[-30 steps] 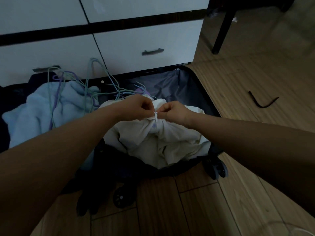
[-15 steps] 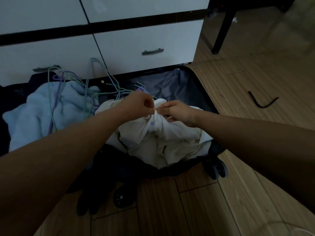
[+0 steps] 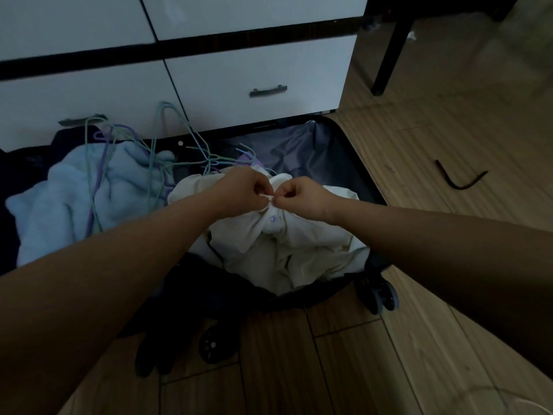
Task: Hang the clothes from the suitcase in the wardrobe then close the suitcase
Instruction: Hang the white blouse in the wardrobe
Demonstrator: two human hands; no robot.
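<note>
Suitcase (image 3: 335,151), head view: open on the wooden floor (image 3: 449,139), its far edge against a white drawer unit (image 3: 254,70), dark grey lining exposed at the right, two wheels visible at the near edge. A cream shirt (image 3: 287,250) lies bunched in the right half of the case, spilling toward the near rim. The left hand (image 3: 242,191) and the right hand (image 3: 302,197) meet just above the garment, each with fingers curled and pinching a small fold of the cream fabric between thumb and forefinger; the fingertips of the two hands nearly touch. A pale button (image 3: 272,219) sits on the cloth directly below the pinch. A light blue fleece garment (image 3: 74,199) fills the left half of the case. A tangle of thin wire hangers (image 3: 155,157), green, purple and blue, lies across the fleece and reaches toward the shirt, with one hook rising against the drawer front. Both forearms cross the near edge of the case and hide part of its rim and contents. A dark bent strip (image 3: 460,179) lies on the floor well to the right of the case. A black furniture leg (image 3: 389,55) stands beside the drawer unit at the upper right.
</note>
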